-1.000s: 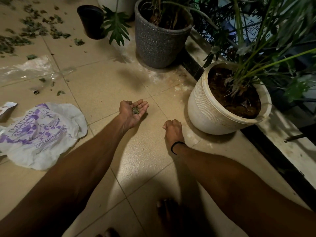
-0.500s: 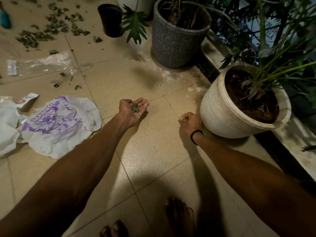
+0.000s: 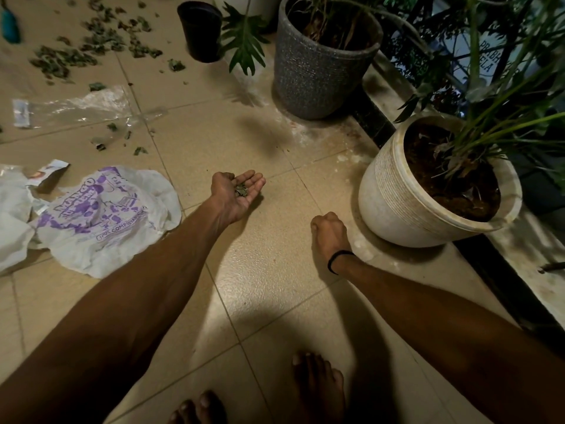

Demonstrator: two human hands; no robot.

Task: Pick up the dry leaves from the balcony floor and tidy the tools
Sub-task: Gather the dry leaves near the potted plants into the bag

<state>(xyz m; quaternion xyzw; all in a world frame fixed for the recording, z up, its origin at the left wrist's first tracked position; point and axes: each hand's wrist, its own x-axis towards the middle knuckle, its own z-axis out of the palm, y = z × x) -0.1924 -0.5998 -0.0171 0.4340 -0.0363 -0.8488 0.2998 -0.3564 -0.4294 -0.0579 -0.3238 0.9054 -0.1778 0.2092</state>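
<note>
Beige tiled floor (image 3: 214,133), dimly lit; dark ledge (image 3: 501,289) alongside.

Dim, warm light, brightest as a soft sheen on the middle floor tiles (image 3: 266,264). Dark shadows pool near the feet (image 3: 315,390). The far-left dry leaves (image 3: 70,56) look blurred, tile lines bow toward the edges, and the right foliage (image 3: 504,71) sinks into gloom.

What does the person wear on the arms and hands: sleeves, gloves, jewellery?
No sleeves are in view on either arm. The left hand and the right hand have no gloves, and no rings show. A thin black band circles the right wrist; the left wrist carries nothing.
</note>
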